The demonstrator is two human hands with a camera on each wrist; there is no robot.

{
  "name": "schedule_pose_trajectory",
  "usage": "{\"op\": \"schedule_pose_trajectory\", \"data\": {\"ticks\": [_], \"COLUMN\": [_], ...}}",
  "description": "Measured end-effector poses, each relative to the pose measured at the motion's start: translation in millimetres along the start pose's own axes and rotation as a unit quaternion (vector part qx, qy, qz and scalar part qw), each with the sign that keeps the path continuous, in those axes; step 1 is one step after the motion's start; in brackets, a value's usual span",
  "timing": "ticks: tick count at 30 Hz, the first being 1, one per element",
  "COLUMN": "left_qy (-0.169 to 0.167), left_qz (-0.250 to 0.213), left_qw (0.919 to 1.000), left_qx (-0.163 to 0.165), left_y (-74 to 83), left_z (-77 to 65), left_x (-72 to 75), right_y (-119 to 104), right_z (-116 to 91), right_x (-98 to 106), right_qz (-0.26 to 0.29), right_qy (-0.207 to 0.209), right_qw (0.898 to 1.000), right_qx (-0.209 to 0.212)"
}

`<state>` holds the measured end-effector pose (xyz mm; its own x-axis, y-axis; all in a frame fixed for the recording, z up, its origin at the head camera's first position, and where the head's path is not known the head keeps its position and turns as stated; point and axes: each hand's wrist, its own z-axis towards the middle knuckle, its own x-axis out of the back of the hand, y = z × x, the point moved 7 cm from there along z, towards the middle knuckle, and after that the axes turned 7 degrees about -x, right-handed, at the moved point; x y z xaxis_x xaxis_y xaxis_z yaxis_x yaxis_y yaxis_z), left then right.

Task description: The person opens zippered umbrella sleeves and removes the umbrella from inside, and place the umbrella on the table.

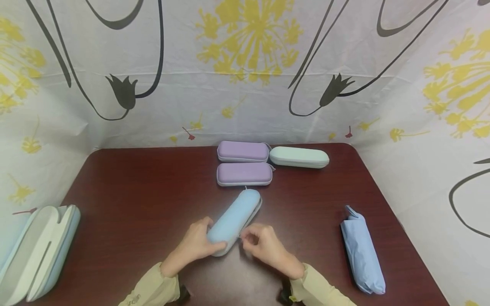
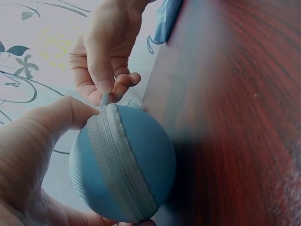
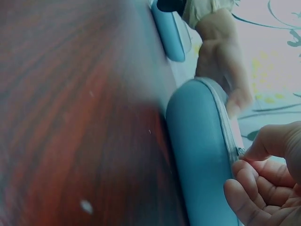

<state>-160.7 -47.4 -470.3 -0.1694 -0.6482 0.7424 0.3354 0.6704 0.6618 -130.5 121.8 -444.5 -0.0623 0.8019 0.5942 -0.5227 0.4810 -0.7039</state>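
In the head view, a dark red table [image 1: 153, 182] is being shown, with white cloth [image 1: 249, 114] hanging behind it and at its sides. Yellow and gray flowers are being shown on the cloth. Near the middle, a long blue case [image 1: 235, 214] is being held at a slant by the left hand [image 1: 195, 242]. Its right side is being met by the curled fingers of the right hand [image 1: 266, 246]. Near the back edge, a back purple case [image 1: 243, 151] is being seen just beside a green case [image 1: 298, 157], with a front purple case [image 1: 244, 174] nearer. At the left edge, an open case [image 1: 47, 255] is being shown; near the right edge, a soft blue pouch [image 1: 363, 253]. Wide wood is being shown between each of these two and the hands.

In the left wrist view, the round end of the blue case is being gripped between left thumb and fingers. A small zipper tab [image 2: 104, 100] is being pinched by the right hand.

In the right wrist view, streaky wood is being shown along the blue case, and the tab is being mostly hidden by fingers.
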Motion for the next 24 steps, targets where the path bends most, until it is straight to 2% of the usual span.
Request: {"op": "schedule_pose_trajectory", "data": {"ticks": [9, 17, 24], "left_qy": [-0.024, -0.020, -0.010], "left_qz": [-0.030, -0.037, -0.046], "left_qw": [0.9985, 0.9981, 0.9982], "left_qx": [0.039, 0.046, 0.038], "left_y": [1.7, 5.9, 10.4], "left_z": [-2.9, -8.5, -15.4], "left_x": [-5.2, -10.7, -13.2], "right_y": [1, -1, -2], "right_z": [-2, -3, -5], "right_x": [-1, 1, 2], "right_qz": [0.000, -0.009, -0.006], "right_qy": [-0.006, 0.004, 0.000], "right_qw": [1.000, 1.000, 1.000], "right_qx": [-0.007, 0.009, 0.017]}}
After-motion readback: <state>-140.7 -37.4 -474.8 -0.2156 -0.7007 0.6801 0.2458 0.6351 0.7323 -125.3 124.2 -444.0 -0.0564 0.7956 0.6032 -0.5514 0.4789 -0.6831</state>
